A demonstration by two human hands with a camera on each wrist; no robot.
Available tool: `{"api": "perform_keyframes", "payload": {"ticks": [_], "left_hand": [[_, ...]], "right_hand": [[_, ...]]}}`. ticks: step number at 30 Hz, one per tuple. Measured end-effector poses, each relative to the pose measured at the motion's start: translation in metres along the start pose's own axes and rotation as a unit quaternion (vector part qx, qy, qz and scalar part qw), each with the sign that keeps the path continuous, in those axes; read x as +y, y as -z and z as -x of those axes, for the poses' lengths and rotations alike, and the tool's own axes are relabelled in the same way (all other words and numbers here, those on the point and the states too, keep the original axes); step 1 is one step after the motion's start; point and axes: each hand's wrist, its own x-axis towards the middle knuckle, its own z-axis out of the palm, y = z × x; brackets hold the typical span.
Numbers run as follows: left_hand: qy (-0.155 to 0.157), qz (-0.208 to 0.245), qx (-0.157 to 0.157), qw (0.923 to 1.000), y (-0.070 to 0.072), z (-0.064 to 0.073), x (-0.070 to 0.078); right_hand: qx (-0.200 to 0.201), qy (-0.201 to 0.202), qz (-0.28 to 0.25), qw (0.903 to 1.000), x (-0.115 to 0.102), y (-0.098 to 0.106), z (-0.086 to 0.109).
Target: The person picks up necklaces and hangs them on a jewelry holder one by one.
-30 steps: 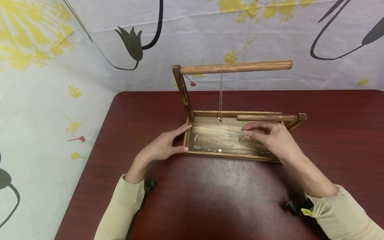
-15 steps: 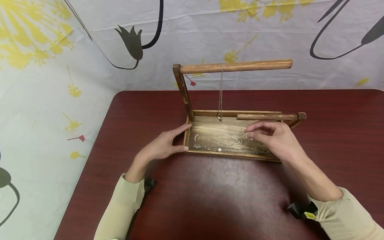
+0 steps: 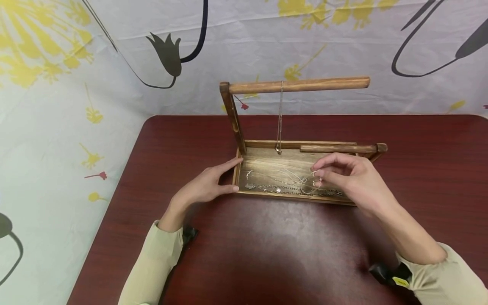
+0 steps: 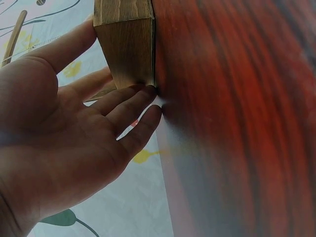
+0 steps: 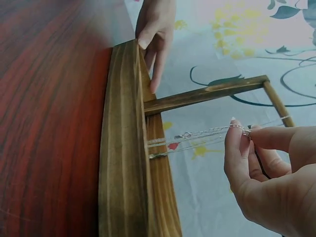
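A shallow wooden jewelry stand tray (image 3: pixel 295 196) holds several thin chains. My left hand (image 3: pixel 204 184) touches its left end, thumb at the front corner and forefinger farther back. The left wrist view shows that hand's fingers nearly straight against the wooden end (image 4: pixel 127 52). Over the tray's right half, my right hand (image 3: pixel 355 180) pinches a fine silver necklace (image 5: pixel 210 132) between thumb and forefinger. Its light strands trail down into the tray, where a loop (image 3: pixel 303 181) lies. A thicker chain (image 3: pixel 297 189) stretches along the tray's front side.
Above the tray, the stand's upper bar (image 3: pixel 297 85) carries one hanging necklace (image 3: pixel 280 123). A lower wooden bar (image 3: pixel 339 148) reaches in from the right, close behind my right hand. All stands on a dark red table (image 3: pixel 274 245) before a patterned cloth (image 3: pixel 213 55).
My right hand has shifted slightly right with the pinched necklace, and its pale strands now curve farther toward the tray's front. My left hand has stayed put.
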Motion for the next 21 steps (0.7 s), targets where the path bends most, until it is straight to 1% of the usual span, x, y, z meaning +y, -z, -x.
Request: {"api": "perform_keyframes", "payload": {"ticks": [2,8,13,17,21], "left_hand": [[-0.001,0.001,0.001,1.0000,0.000,0.000,0.000],[-0.007,0.002,0.003,1.0000,0.000,0.000,-0.001],[-0.010,0.003,0.004,0.9999,0.000,0.000,-0.001],[-0.008,0.004,0.003,1.0000,-0.001,-0.001,-0.002],[-0.007,0.003,0.002,1.0000,-0.001,-0.001,-0.003]], "right_hand": [[0.000,0.006,-0.002,1.0000,-0.003,0.000,0.001],[-0.003,0.021,-0.036,0.9991,-0.010,0.000,0.004],[-0.013,0.018,-0.071,0.9972,-0.015,0.000,0.006],[-0.019,0.014,-0.085,0.9961,-0.019,0.002,0.007],[-0.024,0.018,-0.097,0.9948,-0.022,0.005,0.008]]}}
